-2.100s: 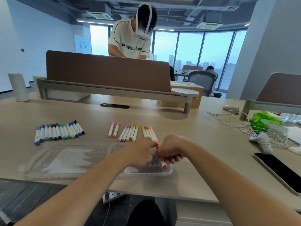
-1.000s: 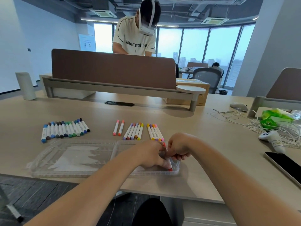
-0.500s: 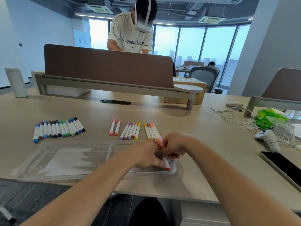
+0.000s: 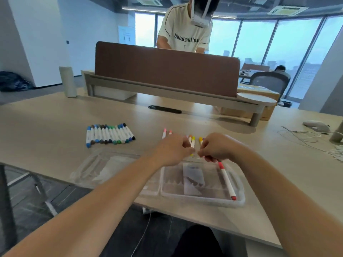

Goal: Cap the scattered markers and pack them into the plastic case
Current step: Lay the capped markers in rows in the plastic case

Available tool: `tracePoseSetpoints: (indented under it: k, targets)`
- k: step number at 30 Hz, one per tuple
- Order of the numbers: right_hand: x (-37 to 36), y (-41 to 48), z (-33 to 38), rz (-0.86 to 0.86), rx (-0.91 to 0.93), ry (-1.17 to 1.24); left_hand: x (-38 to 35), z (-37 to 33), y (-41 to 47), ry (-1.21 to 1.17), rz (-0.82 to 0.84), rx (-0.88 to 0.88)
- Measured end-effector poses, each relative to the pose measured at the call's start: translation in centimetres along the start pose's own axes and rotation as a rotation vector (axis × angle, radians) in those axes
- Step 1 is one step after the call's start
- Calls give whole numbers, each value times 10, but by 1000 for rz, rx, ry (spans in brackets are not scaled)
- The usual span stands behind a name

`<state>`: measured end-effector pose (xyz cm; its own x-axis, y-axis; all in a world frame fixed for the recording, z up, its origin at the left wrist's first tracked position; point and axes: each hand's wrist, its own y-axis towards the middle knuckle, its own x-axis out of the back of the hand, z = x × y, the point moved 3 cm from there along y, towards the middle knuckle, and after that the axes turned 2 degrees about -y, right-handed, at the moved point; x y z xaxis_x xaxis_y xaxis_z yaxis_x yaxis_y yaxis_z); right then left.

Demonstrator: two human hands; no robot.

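A clear plastic case (image 4: 204, 201) lies open at the table's near edge, its lid (image 4: 104, 167) spread to the left. One capped red marker (image 4: 227, 180) lies alone in the case, along its right side. My left hand (image 4: 172, 151) and my right hand (image 4: 217, 147) hover with curled fingers over the row of warm-coloured markers just behind the case, fingertips almost meeting at a yellow marker (image 4: 193, 140). Blur hides whether either hand holds one. Two pink markers (image 4: 164, 132) show left of my left hand. A row of blue, green and dark markers (image 4: 109, 133) lies further left.
A brown divider panel (image 4: 167, 67) crosses the back of the table, and a person (image 4: 185, 34) stands behind it. A black oval grommet (image 4: 164, 109) sits in front of it. White cables (image 4: 306, 138) and a white device (image 4: 315, 125) lie at the right. A grey cylinder (image 4: 67, 81) stands far left.
Both hands left the case and moved away from me to the row of warm-coloured markers. The red marker they held now lies free in the case.
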<state>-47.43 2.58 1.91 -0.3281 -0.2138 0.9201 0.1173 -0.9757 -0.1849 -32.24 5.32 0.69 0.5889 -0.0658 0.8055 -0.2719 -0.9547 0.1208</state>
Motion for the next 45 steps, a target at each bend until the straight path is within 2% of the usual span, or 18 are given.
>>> tracePoseSetpoints:
  k: [5, 9, 14, 21, 25, 30, 35, 39, 45]
  targets:
    - [-19, 56, 50, -48, 44, -52, 35, 46, 18, -21, -108, 104]
    - [-25, 100, 69, -127, -19, -88, 49, 70, 30, -39, -127, 143]
    - [-32, 131, 84, -116, -60, -166, 53, 88, 45, -57, -115, 133]
    - [-44, 144, 91, -13, -76, -242, 52, 100, 52, -70, -119, 144]
    - [-30, 133, 92, 60, -79, -275, 51, 89, 43, -53, -121, 154]
    - [-5, 84, 73, 154, -60, -76, 43, 61, 28, -57, -113, 153]
    - [3, 25, 36, 264, -77, -90, 8, 19, 15, -15, 71, 75]
    - [4, -10, -2, 188, -111, -79, -23, -3, 10, 35, 119, 18]
    - [-2, -33, -38, 196, -183, -7, -51, -33, 2, 26, 128, -91]
